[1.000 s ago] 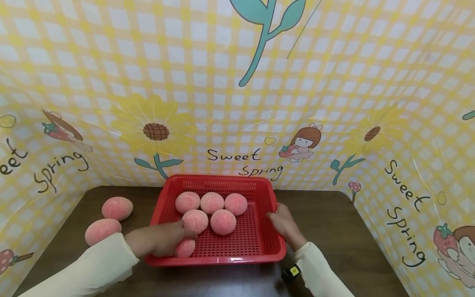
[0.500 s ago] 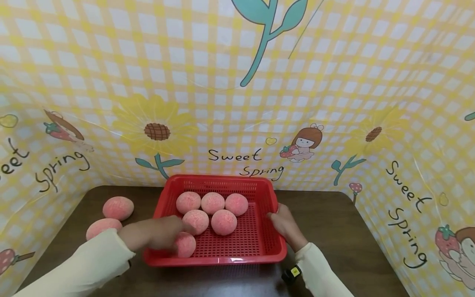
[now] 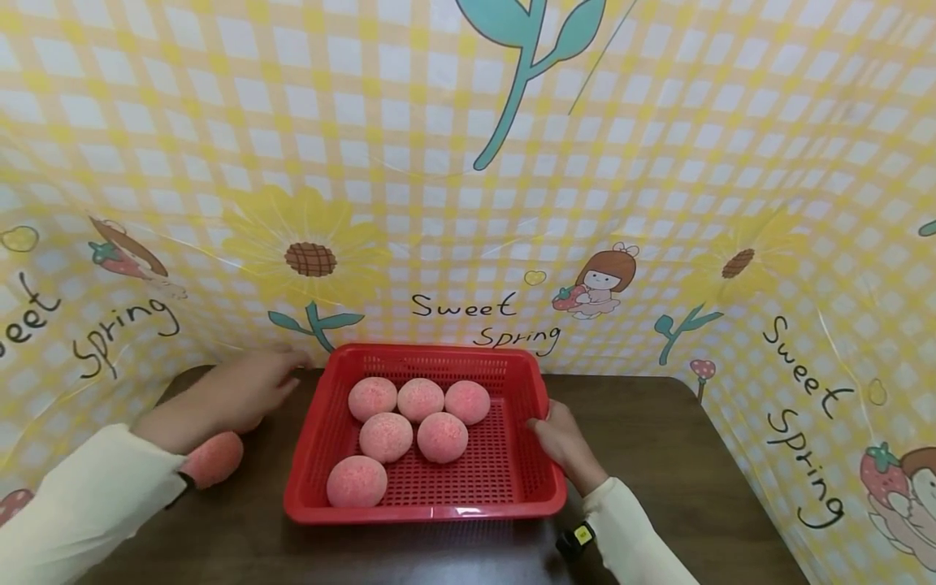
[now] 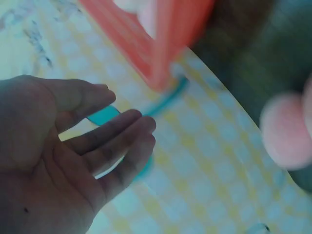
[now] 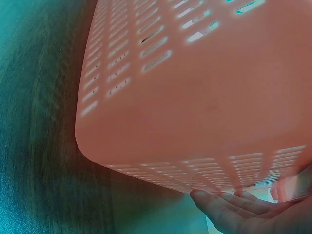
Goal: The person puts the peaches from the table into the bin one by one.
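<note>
A red perforated plastic basket [image 3: 475, 512] holds several pink, fuzzy peaches, among them a front-left peach [image 3: 357, 481] lying apart from the others. My right hand [image 3: 563, 443] grips the basket's right rim, thumb over the edge; in the right wrist view its fingers [image 5: 219, 209] lie against the outer wall. To the basket's left, my left hand [image 3: 234, 394] hovers above the table with nothing held, palm and loosely bent fingers showing in the left wrist view. A loose peach [image 3: 214, 459] sits beside its wrist, partly covered. The other loose peach is mostly hidden by the hand in the head view.
The dark wooden table [image 3: 636, 455] is enclosed at the back and sides by a yellow checked cloth [image 3: 439, 203] printed with flowers and lettering. The basket's back edge stands close to the cloth. A small black device [image 3: 576, 539] is at my right wrist.
My left hand has let go of the peach at the basket's front left and moved out, left and back, over the loose peaches. The right hand and basket have stayed put.
</note>
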A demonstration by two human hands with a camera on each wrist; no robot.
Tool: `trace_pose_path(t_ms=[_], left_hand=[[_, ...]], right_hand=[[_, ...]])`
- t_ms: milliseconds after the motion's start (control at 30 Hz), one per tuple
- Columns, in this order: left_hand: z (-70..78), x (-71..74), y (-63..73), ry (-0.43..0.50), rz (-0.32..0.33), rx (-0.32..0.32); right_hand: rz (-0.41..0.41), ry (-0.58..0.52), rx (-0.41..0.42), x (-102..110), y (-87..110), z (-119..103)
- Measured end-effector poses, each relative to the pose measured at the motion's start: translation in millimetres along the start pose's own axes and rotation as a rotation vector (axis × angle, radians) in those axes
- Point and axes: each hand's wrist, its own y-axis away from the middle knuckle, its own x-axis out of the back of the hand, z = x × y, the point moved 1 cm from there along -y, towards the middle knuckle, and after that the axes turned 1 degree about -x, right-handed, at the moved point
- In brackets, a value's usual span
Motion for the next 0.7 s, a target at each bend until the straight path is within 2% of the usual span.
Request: trace_pose_path(t_ms=[67,167,233,333,467,700], left_hand=[[-18.4,0.4,4.5,-0.037,0.009,0.026],[-47.3,-3.7,13.0,-0.073,-0.013,0.068],[-64.5,-7.1,18.8,-0.079,-0.035,0.096],[-82.7,-11.5,24.7,-0.056,-0.077,0.144],[-93.8,-17.8,25.1,-0.012,-0.13,0.182],[-100.8,-38.5,21.9,0.046,-0.236,0.137]], right_hand=[[0.0,0.004,0.0,0.5,0.1,0.2],[-0.002,0.005,0.0,0.9,0.1,0.8],[-0.004,0.005,-0.001,1.1,0.0,1.3],[-0.008,0.004,-0.006,1.4,-0.1,2.1],[-0.002,0.001,-0.005,2.5,-0.4,2.6],[0.003,0.005,-0.001,1.6,-1.8,4.4]])
